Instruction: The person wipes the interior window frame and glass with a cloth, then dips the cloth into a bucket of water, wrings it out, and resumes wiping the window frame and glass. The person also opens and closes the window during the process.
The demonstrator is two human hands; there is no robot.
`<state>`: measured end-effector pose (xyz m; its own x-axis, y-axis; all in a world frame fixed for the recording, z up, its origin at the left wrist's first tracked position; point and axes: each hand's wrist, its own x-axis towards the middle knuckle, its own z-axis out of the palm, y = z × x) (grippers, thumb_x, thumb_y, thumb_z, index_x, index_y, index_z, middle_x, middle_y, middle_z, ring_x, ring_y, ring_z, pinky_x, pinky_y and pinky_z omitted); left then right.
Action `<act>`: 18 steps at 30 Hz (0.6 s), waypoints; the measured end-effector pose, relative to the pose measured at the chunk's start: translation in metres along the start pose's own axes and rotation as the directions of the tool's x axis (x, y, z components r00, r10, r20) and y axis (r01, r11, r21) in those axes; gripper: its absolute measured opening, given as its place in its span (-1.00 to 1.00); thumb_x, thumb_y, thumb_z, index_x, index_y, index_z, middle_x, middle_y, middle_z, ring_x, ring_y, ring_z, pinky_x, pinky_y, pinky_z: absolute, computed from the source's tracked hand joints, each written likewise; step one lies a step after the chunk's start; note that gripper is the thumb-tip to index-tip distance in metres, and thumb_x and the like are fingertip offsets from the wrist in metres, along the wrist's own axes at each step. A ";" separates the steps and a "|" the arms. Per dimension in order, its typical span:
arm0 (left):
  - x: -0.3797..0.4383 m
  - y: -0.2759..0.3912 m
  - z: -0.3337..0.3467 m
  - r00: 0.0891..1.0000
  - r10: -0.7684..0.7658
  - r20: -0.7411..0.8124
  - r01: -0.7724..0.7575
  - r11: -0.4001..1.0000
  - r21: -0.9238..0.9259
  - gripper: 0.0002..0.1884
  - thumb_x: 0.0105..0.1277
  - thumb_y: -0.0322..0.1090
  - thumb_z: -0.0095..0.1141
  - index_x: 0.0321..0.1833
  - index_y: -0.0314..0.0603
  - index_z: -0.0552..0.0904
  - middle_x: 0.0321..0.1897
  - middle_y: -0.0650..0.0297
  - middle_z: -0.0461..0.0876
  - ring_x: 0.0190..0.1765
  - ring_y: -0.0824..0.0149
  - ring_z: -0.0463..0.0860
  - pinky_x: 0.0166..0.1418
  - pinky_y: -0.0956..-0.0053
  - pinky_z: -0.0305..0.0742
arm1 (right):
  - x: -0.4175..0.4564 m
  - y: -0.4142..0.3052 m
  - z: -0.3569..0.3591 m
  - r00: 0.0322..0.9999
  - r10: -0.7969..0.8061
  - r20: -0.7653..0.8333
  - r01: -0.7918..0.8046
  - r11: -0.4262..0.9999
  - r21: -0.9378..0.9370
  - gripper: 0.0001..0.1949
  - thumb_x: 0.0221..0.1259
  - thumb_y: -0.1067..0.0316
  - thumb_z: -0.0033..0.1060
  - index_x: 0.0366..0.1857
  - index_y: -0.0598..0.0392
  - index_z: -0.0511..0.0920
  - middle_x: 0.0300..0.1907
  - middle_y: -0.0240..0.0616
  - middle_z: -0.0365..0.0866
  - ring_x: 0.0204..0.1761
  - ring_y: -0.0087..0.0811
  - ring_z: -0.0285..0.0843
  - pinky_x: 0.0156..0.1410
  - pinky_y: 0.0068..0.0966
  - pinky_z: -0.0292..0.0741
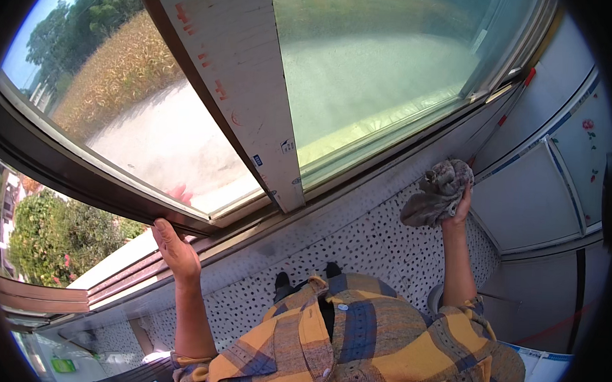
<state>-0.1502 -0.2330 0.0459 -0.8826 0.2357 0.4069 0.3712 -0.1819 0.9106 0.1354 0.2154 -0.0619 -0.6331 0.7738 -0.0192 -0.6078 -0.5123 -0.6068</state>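
Note:
My left hand (pixel 177 249) is at the lower edge of a sliding window sash (pixel 96 174) with a brown frame, thumb on the near side and the other fingers behind it, partly hidden. The sash stands partly slid, with an open gap at the left showing plants outside. In my right hand (pixel 460 208) is a crumpled grey cloth (pixel 439 191), held away from the glass, over the spotted floor. A wide white frame strip with red marks (pixel 234 85) runs between the sash and a hazy greenish window pane (pixel 372 86).
The window track and sill (pixel 336 192) cross in front of me. A rod with red parts (pixel 501 120) leans in the right corner beside white cabinet panels (pixel 531 201). Below is a dotted tile floor (pixel 376 235); a green packet (pixel 63 366) lies at lower left.

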 end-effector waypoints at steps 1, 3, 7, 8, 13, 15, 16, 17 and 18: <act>-0.001 -0.001 0.007 0.999 0.022 0.047 -0.022 1.000 -0.018 -0.28 0.51 0.21 -0.44 0.41 -0.34 0.19 0.28 -0.07 0.40 0.26 0.09 0.46 0.40 0.21 0.27 | -0.009 0.005 0.013 0.998 -0.017 0.059 0.017 1.000 0.007 -0.52 0.43 -0.03 -0.11 0.28 0.00 0.38 0.16 -0.17 0.53 0.16 -0.16 0.50 0.28 -0.15 0.43; -0.003 -0.008 0.011 0.990 0.028 0.137 -0.019 0.998 -0.063 -0.23 0.47 0.28 -0.49 0.48 -0.25 0.11 0.39 -0.03 0.27 0.39 0.11 0.32 0.47 0.22 0.11 | -0.030 0.019 0.050 0.996 -0.080 0.032 0.080 0.997 -0.001 -0.52 0.42 -0.05 -0.10 0.27 0.00 0.38 0.16 -0.19 0.53 0.16 -0.18 0.50 0.29 -0.18 0.43; -0.004 -0.014 0.032 0.947 -0.225 0.230 0.228 0.973 0.012 -0.13 0.40 0.37 -0.45 0.54 -0.19 -0.10 0.52 0.04 -0.03 0.54 0.17 -0.04 0.57 0.26 -0.21 | -0.059 0.043 0.103 0.974 -0.181 -0.134 0.180 0.984 -0.020 -0.49 0.38 -0.16 -0.05 0.15 0.04 0.48 0.10 -0.26 0.58 0.11 -0.23 0.54 0.28 -0.24 0.43; -0.003 -0.018 0.035 0.925 -0.292 0.242 0.282 0.956 0.076 -0.10 0.39 0.39 -0.47 0.55 -0.20 -0.17 0.55 0.05 -0.15 0.58 0.17 -0.18 0.58 0.26 -0.31 | -0.066 0.052 0.116 0.973 -0.180 -0.147 0.181 0.983 -0.012 -0.49 0.38 -0.16 -0.05 0.16 0.03 0.48 0.11 -0.27 0.57 0.12 -0.23 0.53 0.28 -0.24 0.42; 0.014 -0.002 0.069 0.831 -0.093 0.548 0.138 0.989 -0.043 -0.18 0.45 0.27 -0.44 0.53 -0.19 -0.22 0.48 0.02 -0.08 0.51 0.11 -0.07 0.52 0.24 -0.16 | -0.120 0.082 0.139 0.959 -0.182 -0.219 0.191 0.981 0.022 -0.44 0.40 -0.18 -0.11 0.26 0.02 0.39 0.23 -0.22 0.45 0.24 -0.20 0.41 0.34 -0.18 0.37; 0.020 -0.002 0.078 0.819 -0.024 0.573 0.102 0.989 -0.104 -0.19 0.45 0.24 -0.40 0.53 -0.17 -0.23 0.46 0.02 -0.04 0.48 0.13 -0.01 0.50 0.25 -0.11 | -0.142 0.085 0.143 0.969 -0.136 -0.207 0.152 0.986 0.066 -0.43 0.39 -0.18 -0.07 0.26 0.04 0.39 0.24 -0.19 0.44 0.26 -0.20 0.40 0.36 -0.18 0.36; 0.021 -0.003 0.081 0.816 -0.009 0.579 0.099 0.988 -0.123 -0.19 0.45 0.23 -0.38 0.53 -0.16 -0.23 0.45 0.02 -0.02 0.47 0.14 0.01 0.49 0.26 -0.08 | -0.153 0.086 0.144 0.972 -0.115 -0.204 0.134 0.987 0.085 -0.43 0.38 -0.18 -0.06 0.26 0.05 0.39 0.25 -0.19 0.44 0.26 -0.19 0.40 0.37 -0.18 0.36; 0.021 -0.005 0.083 0.814 -0.003 0.581 0.099 0.986 -0.134 -0.20 0.45 0.21 -0.37 0.53 -0.15 -0.23 0.44 0.03 0.00 0.45 0.14 0.04 0.47 0.26 -0.05 | -0.162 0.086 0.144 0.976 -0.091 -0.199 0.114 0.988 0.105 -0.43 0.38 -0.18 -0.04 0.26 0.06 0.39 0.25 -0.18 0.43 0.26 -0.19 0.39 0.37 -0.17 0.36; 0.022 -0.005 0.084 0.811 0.007 0.585 0.097 0.985 -0.145 -0.20 0.45 0.20 -0.35 0.53 -0.15 -0.23 0.43 0.03 0.02 0.44 0.15 0.07 0.46 0.27 -0.02 | -0.166 0.086 0.141 0.982 -0.112 -0.155 0.133 0.982 0.133 -0.42 0.36 -0.17 -0.01 0.24 0.09 0.41 0.24 -0.16 0.44 0.26 -0.17 0.40 0.37 -0.16 0.36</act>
<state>-0.1468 -0.1466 0.0566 -0.5443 0.7485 0.3787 0.2383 -0.2949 0.9254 0.1205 -0.0093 0.0011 -0.4788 0.8748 -0.0737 -0.7451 -0.4493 -0.4929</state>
